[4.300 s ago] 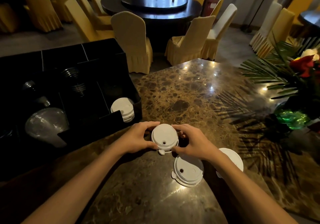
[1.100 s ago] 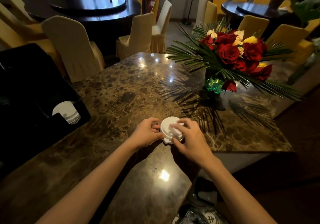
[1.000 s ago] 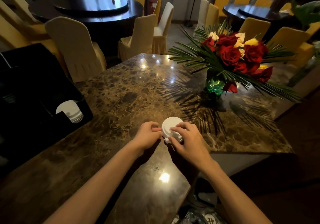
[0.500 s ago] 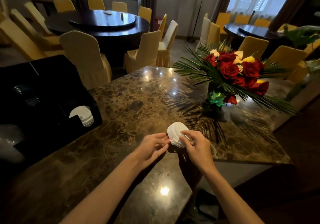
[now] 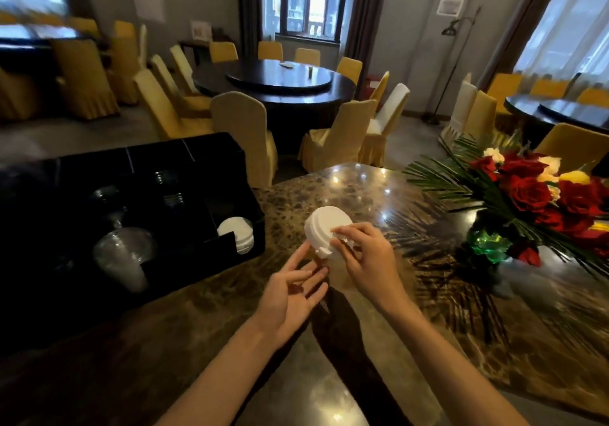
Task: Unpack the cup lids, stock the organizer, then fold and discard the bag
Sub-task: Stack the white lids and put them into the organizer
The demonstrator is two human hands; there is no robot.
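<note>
I am now lifting the gathered stack of lids [image 5: 324,230] off the marble table [image 5: 379,376], right hand [image 5: 367,255] pinching it, left hand [image 5: 293,297] releasing and opening beneath, heading for the organizer [image 5: 211,257].

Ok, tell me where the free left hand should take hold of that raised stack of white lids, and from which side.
Grip the stack of lids across its ribbed side wall, coming from below left. The right hand already pinches the right edge by the tabs, and the stack is tilted with its flat top up, so the lower-left wall faces the open left hand.
</note>
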